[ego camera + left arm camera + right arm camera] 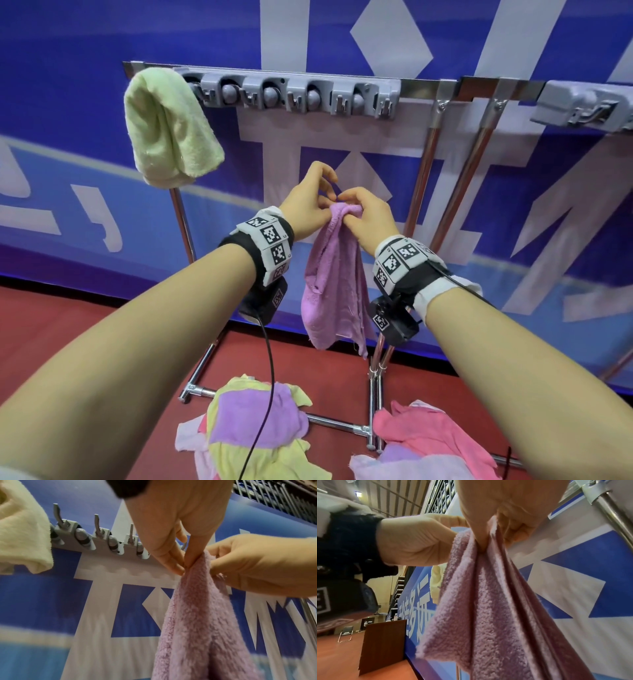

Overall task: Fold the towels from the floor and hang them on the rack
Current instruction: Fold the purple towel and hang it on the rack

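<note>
Both hands, left (pixel 310 202) and right (pixel 368 216), pinch purple towel (pixel 330 284) top; green towel (pixel 169 128) on rack (pixel 428 87).

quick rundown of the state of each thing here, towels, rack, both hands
purple terry towel: off the floor, hanging bunched from both hands, not yet on the rack
pale green terry towel: folded, draped over the rack's left end
grey metal rack with hook clips: the clips in view are empty
left hand: pinches the purple towel's top
right hand: grips the purple towel's top
mixed pile of towels: unfolded on the red floor
</note>
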